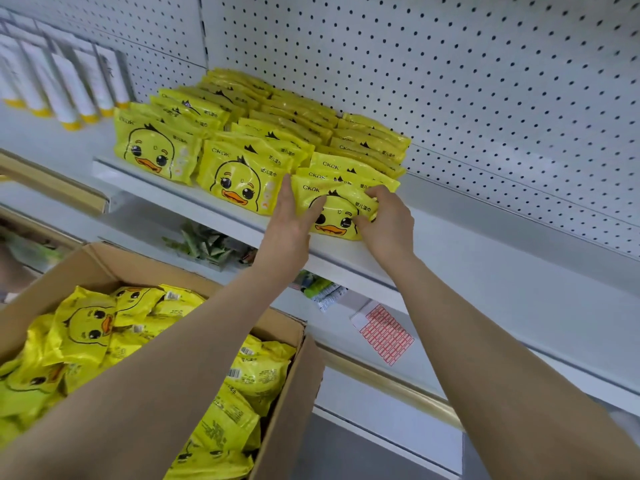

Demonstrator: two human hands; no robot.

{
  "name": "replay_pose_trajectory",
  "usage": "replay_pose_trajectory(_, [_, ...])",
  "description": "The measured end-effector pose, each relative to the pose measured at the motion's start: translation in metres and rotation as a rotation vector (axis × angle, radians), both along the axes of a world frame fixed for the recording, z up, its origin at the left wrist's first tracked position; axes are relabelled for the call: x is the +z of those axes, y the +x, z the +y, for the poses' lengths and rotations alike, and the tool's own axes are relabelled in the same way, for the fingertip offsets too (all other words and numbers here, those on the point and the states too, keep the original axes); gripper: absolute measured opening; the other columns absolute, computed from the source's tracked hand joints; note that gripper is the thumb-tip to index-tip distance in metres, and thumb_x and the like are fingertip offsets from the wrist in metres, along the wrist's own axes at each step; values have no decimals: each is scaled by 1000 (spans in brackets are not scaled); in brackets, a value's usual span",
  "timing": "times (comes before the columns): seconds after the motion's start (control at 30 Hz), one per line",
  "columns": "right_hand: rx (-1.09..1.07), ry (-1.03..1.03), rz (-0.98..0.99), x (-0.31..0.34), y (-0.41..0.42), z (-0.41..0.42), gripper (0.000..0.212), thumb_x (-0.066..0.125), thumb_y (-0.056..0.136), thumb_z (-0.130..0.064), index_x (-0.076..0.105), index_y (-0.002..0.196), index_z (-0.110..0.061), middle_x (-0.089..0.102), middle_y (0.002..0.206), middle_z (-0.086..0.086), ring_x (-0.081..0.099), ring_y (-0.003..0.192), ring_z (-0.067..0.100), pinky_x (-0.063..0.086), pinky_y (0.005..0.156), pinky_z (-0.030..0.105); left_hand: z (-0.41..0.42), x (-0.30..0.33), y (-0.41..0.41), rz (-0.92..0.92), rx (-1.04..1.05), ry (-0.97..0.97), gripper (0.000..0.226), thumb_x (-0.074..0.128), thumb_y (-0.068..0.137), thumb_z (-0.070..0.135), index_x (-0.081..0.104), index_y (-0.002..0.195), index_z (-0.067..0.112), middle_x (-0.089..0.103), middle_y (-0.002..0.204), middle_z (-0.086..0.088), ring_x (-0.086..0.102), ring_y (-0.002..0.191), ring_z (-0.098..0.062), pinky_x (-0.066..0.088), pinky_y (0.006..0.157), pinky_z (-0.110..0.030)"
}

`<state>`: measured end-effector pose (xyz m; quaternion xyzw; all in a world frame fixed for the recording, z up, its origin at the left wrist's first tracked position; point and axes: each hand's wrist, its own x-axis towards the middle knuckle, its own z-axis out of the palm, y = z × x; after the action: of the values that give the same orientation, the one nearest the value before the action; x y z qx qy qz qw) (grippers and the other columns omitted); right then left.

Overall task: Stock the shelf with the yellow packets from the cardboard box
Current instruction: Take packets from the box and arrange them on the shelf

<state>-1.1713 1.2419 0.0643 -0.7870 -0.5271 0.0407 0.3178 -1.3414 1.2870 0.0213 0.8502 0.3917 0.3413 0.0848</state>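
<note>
Cardboard is forming the one container here: a brown corrugated cardboard box (284,393) is sitting open at the lower left, below the shelf, and it is holding a loose heap of glossy yellow plastic packets (90,327) printed with a cartoon duck face, too jumbled to count. More of the same yellow duck packets (239,174) are standing in three rows running front to back on the white metal shelf (207,202), against a white pegboard back panel (450,81); each row is overlapping too tightly for an exact count.

Two hands are working on the right-hand row. The left hand (294,220) is lying against the left edge of the front packet (341,211), fingers straight and thumb resting on its face. The right hand (388,220) is gripping the same packet's right edge, fingers curled round it. The packet is standing upright at the shelf's front edge, touching the packet behind it.

Several white tubes with yellow caps (69,84) are standing at the shelf's far left. One red-and-white label sheet (382,332) is lying on the lower shelf.
</note>
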Motion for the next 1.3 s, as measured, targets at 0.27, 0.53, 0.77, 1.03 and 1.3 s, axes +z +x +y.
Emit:
replay_pose_trajectory(0.27, [-32,13,8,-2,-2,-2,43,67,85,-20,52,125,-17,57,120,7,56,102,27,33,76,29,-13,-6,5,39,50,20,52,67,72,-15,66,117,10,52,124,-18,53,107,-39,53,83,-48])
replay_pose_trajectory(0.53, [-25,-13,59,-8,-4,-14,60,70,83,-28,42,135,-21,49,124,7,57,99,28,36,78,30,-5,5,9,77,4,-178,49,57,88,1,50,136,11,31,149,-15,48,124,-35,46,91,-43])
replay_pose_trajectory(0.77, [-111,65,-32,-9,-17,-28,66,72,79,-25,42,137,-22,38,128,7,52,108,28,43,75,30,-6,-1,-9,25,-49,-172,50,59,87,1,53,135,12,41,142,-15,53,116,-35,47,91,-42])
replay_pose_trajectory(1.03, [-125,147,-78,-21,-93,-45,55,67,81,-14,50,133,-20,43,126,9,50,112,29,50,76,34,-16,-3,-73,-79,-110,-168,43,59,87,2,59,129,10,54,129,-12,55,112,-30,48,86,-40])
replay_pose_trajectory(1.3, [10,81,-9,-82,-225,-52,46,64,86,-10,53,130,-15,48,123,9,52,110,27,45,84,35,-25,-42,-189,-17,-49,-281,46,62,85,6,58,129,17,58,124,-8,57,109,-27,48,84,-37])
